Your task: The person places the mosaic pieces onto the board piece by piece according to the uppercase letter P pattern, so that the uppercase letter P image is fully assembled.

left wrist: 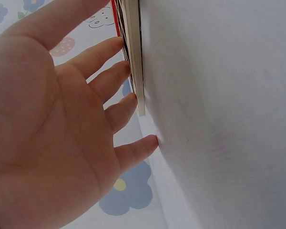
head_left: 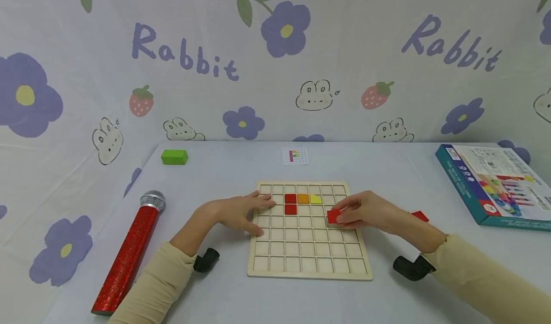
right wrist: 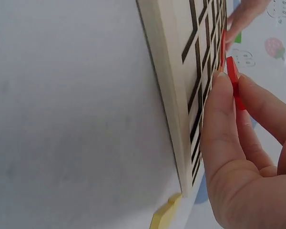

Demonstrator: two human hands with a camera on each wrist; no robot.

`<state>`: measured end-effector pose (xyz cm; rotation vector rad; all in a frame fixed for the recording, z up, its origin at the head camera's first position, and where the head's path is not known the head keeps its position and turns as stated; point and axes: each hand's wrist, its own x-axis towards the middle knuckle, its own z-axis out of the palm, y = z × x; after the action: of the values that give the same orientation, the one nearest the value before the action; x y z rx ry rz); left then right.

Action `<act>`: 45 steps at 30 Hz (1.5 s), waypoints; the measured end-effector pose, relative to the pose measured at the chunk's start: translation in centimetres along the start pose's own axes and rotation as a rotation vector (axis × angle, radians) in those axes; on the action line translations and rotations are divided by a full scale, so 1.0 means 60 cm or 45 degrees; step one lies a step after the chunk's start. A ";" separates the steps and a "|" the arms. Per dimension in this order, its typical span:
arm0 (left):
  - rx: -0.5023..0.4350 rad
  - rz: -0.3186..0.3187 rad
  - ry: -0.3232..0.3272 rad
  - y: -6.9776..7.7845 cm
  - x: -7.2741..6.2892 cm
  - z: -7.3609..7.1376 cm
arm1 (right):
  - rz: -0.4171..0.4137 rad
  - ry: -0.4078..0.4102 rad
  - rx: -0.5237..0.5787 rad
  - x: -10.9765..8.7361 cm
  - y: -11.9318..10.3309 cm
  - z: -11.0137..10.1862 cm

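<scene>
Thumb and fingers of the right hand [head_left: 366, 211] pinch a thin red square [head_left: 333, 217] near one end, probably so that most of it stays free of the fingertips. It is held over the right part of the gridded wooden board [head_left: 292, 251]; the right wrist view shows it tilted and seemingly apart from the cells.

The left hand [head_left: 236, 211] is spread wide and pinches nothing, its fingertips at the board's left edge, presumably to keep it steady; how hard they press I cannot tell.

Near the board's far edge, one red tile [head_left: 290, 199] lies in a cell with a second red tile [head_left: 291, 210] directly below it, an orange tile [head_left: 303, 199] beside it to the right, then a yellow piece [head_left: 316, 199]. Beyond the board, a small card [head_left: 294, 156] bears a coloured grid pattern, likely set there to be read at a glance.

Another red piece [head_left: 420, 216] lies beside the right forearm, perhaps for easy reach, while a box [head_left: 495, 185], a red microphone [head_left: 129, 262] and a green block [head_left: 174, 157] stand well apart, seemingly out of the hands' way
</scene>
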<state>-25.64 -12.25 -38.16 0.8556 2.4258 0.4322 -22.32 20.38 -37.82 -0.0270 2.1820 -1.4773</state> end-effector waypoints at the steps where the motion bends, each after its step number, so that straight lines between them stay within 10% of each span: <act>1: 0.001 0.001 0.000 0.000 0.000 0.000 | 0.001 -0.005 -0.002 0.001 -0.002 0.005; 45: 0.026 0.015 -0.002 0.000 0.001 -0.001 | -0.056 0.041 -0.165 0.058 -0.050 0.122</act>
<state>-25.75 -12.22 -38.12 0.8792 2.4282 0.4121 -23.14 11.79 -38.64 -0.0968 2.3143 -1.3662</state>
